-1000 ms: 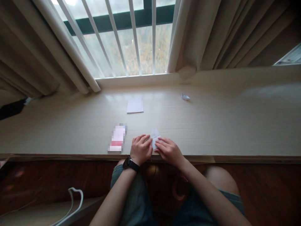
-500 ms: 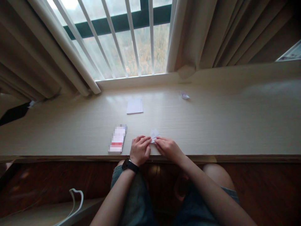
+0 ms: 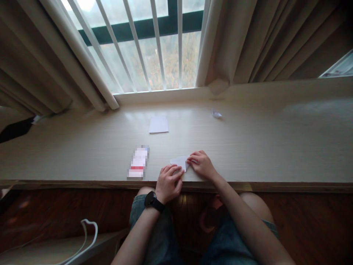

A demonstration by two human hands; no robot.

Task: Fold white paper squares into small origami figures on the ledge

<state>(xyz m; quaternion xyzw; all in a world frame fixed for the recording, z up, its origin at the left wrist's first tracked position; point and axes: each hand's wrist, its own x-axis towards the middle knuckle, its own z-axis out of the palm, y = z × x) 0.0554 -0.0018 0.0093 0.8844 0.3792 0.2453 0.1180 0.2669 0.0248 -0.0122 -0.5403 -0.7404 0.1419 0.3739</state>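
Note:
A small folded white paper [image 3: 178, 161] lies near the front edge of the table, between my two hands. My left hand [image 3: 169, 181], with a black watch on its wrist, has its fingertips closed on the paper's lower edge. My right hand [image 3: 203, 165] pinches the paper's right end between thumb and fingers. My fingers cover parts of the folds. To the left of my left hand lies a phone-shaped, pixelated item [image 3: 138, 162]. Beyond my hands rests a stack of white paper squares [image 3: 159, 125].
A small folded paper piece [image 3: 216, 114] sits farther back on the pale table [image 3: 261, 140]. Behind it are a barred window [image 3: 154, 55] and curtains [image 3: 237, 44]. A white curved handle or strap [image 3: 91, 235] stands low at the left, below table height.
The paper has been turned and now shows a longer, wider shape. My right hand has moved up and right with its end; my left hand has shifted slightly down and right.

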